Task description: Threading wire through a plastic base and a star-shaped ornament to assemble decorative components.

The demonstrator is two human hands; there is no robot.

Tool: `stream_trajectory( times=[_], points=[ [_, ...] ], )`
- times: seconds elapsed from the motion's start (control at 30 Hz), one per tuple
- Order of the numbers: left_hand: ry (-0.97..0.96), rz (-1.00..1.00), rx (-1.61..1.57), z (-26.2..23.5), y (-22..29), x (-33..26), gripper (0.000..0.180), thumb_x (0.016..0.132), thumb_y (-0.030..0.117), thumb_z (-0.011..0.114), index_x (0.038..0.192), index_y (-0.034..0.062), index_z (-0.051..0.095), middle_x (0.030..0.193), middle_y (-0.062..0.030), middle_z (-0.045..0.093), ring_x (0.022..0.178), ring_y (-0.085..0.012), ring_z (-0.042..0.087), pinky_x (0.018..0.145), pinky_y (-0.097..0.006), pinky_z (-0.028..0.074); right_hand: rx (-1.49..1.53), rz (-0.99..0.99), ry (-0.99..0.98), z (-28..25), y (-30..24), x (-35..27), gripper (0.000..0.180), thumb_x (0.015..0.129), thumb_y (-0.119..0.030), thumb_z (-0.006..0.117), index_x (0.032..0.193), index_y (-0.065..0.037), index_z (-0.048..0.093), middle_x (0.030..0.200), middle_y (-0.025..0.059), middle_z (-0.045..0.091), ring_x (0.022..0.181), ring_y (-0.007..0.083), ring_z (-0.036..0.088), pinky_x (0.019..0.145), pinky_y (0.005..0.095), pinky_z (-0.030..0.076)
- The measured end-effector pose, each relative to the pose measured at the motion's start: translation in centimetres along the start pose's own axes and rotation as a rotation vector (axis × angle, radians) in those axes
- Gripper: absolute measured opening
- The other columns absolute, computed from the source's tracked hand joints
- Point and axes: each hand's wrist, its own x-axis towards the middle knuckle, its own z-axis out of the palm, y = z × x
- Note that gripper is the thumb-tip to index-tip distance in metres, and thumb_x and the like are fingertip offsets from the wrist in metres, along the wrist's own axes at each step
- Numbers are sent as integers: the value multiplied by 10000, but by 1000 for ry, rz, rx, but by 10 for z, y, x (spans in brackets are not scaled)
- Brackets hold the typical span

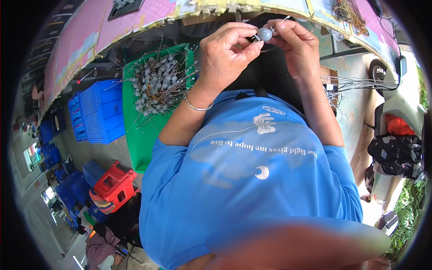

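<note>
Between my two hands, below the table edge, is a shiny grey ball [264,34] on a thin whitish stick. My left hand [229,58], with a bangle at its wrist, is closed, thumb and fingertips pinching beside the ball's left side. On the other side my right hand [297,47] is closed too, its thumb and index finger gripping the stick close to the ball. The stick's end pokes up above the right fingers. Left of my left forearm, a green tray [137,155] holds a heap of similar grey balls [157,83] on thin sticks.
A pink table [128,22] with a taped edge spans the top. Blue crates [101,110] stand left of the tray, with a red plastic stool [114,184] nearer. Thin wires [355,83] jut out at right, towards a parked scooter [400,108]. Another person [101,249] is at lower left.
</note>
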Motion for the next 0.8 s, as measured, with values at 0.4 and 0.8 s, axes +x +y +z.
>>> stream_trajectory(
  times=[0.4, 0.8],
  points=[
    [61, -530, 695, -218, -4, -76, 374, 796, 37, 745, 1154, -21, 650, 1109, -138, 677, 901, -183, 703, 694, -285, 561, -760, -179, 57, -51, -29, 41, 166, 900, -63, 674, 1053, -5, 704, 900, 54, 720, 772, 95, 659, 719, 229, 537],
    [78, -42, 618, -89, -48, 85, 264, 789, -28, 712, 1049, 15, 698, 1037, -108, 694, 916, -193, 699, 726, -291, 595, -1509, -373, 609, -139, -66, 112, 296, 854, -347, 716, 992, -87, 741, 781, 71, 704, 692, 199, 659, 672, 323, 514]
  ],
)
